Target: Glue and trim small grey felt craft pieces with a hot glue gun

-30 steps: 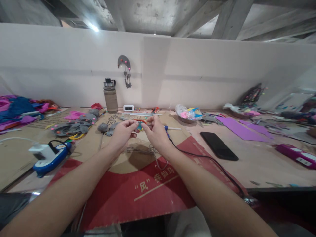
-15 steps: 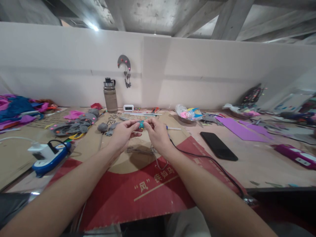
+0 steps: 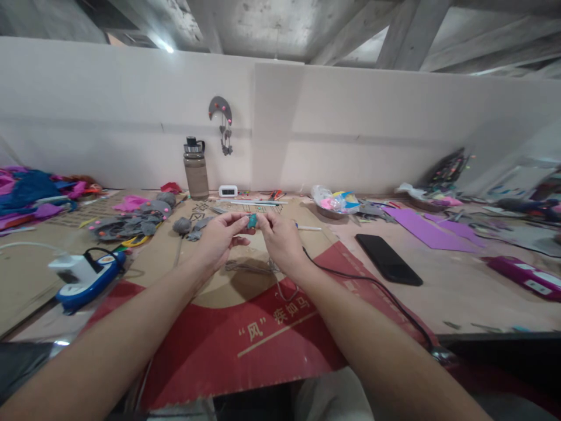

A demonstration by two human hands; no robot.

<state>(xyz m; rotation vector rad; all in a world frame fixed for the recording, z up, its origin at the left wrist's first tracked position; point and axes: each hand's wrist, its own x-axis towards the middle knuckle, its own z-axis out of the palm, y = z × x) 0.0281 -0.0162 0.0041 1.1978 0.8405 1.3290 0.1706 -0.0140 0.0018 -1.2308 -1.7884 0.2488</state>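
A small teal piece [image 3: 252, 221], too small to make out in kind, is pinched between my two hands above the cardboard. My left hand [image 3: 223, 237] grips its left side with thumb and fingertips. From the other side, my right hand [image 3: 280, 238] has thumb and forefinger closed on it. Below them a thin grey cord [image 3: 248, 267] lies loosely looped on the red and brown cardboard sheet [image 3: 210, 351]. Grey felt pieces and a grey ball [image 3: 182, 225] sit just left of my left hand.
A water bottle [image 3: 196, 169] and a small white clock [image 3: 228, 191] stand by the wall. Left is a blue power strip [image 3: 90, 283]; right are a black phone [image 3: 388, 259], purple sheets [image 3: 429, 229] and a bowl [image 3: 335, 211] of wrapped bits. A dark cable [image 3: 372, 279] crosses the cardboard.
The teal piece has turned slightly between my fingertips and shows a different side. Both hands stay in nearly the same place.
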